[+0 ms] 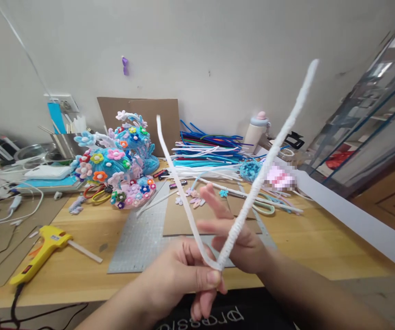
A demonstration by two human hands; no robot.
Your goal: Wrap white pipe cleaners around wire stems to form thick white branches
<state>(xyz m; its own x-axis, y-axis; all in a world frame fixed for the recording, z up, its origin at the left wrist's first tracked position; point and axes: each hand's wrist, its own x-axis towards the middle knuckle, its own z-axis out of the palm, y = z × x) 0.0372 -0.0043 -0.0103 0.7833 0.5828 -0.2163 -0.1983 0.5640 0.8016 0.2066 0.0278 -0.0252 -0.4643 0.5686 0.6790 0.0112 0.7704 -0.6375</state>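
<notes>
Cup [60, 145] holds sticks [79, 124]; left fingers [206, 278] pinch the bent white stem [252, 197], right fingers [214, 205] are spread loosely behind it.

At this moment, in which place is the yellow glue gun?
In the head view, the yellow glue gun lies at the lower left on the wooden table, near its front edge, left of the grey cutting mat.

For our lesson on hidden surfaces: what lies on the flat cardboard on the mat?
Small pastel flowers and a blue flower lie on the cardboard. The right hand and bent white stem cover parts, hiding whatever is behind.
</notes>
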